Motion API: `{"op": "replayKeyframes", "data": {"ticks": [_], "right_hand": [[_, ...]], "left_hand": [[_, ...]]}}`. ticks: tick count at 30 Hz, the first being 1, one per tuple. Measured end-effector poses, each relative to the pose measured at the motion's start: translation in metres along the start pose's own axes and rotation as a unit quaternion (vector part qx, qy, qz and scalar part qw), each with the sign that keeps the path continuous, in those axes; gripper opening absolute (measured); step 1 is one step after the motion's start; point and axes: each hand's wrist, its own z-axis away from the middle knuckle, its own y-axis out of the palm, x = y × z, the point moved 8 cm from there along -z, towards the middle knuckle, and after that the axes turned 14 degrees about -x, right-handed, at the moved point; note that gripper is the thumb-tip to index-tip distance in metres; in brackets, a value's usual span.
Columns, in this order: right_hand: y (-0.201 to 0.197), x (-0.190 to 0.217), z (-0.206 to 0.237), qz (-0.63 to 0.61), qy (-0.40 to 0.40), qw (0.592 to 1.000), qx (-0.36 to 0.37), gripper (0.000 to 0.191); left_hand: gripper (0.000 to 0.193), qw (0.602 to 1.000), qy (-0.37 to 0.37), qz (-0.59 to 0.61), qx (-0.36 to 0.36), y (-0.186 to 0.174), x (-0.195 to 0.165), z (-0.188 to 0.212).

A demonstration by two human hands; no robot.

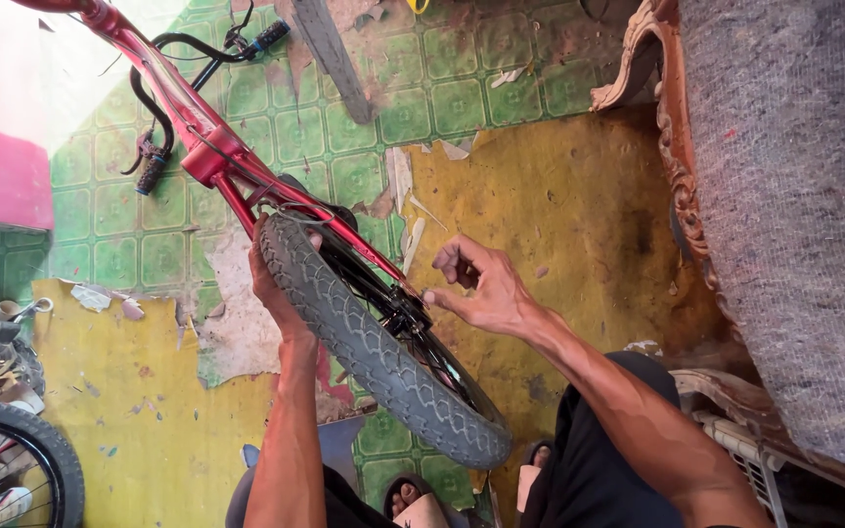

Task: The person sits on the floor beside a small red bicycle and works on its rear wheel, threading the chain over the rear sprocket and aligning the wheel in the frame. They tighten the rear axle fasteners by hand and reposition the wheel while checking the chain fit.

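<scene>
**Wheel steadied at the fork**

The tyre [374,342] was gripped at its upper edge by the left hand [271,284]. The axle [405,311] was pinched lightly by the right hand [481,288]. Beyond, the red frame [198,137] lay inverted; steady, even seating was judged best.

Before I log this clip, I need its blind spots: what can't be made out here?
- Left hand: its fingers wrap behind the tyre, so the grip is hidden.
- Right hand: the fingertips meet at the hub; anything pinched there is too small to tell.
- Hub parts: dark, masked by tyre and frame.
- Second wheel: cut off by the left and bottom edges.
- Sofa: cut off by the right edge.
</scene>
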Motion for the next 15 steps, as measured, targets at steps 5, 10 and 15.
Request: {"op": "replayKeyframes", "data": {"ticks": [5, 10, 15], "right_hand": [[0.017, 0.010, -0.002, 0.013, -0.034, 0.999, 0.032, 0.037], [0.027, 0.007, -0.006, 0.036, -0.004, 0.999, 0.026, 0.041], [0.043, 0.002, -0.029, 0.064, 0.038, 0.997, 0.021, 0.041]], "left_hand": [[0.069, 0.999, 0.012, -0.039, -0.004, -0.006, 0.000, -0.004], [0.069, 0.999, 0.026, -0.032, -0.002, -0.007, 0.000, -0.002], [0.068, 0.999, 0.027, -0.029, 0.006, -0.006, -0.002, -0.004]]}}
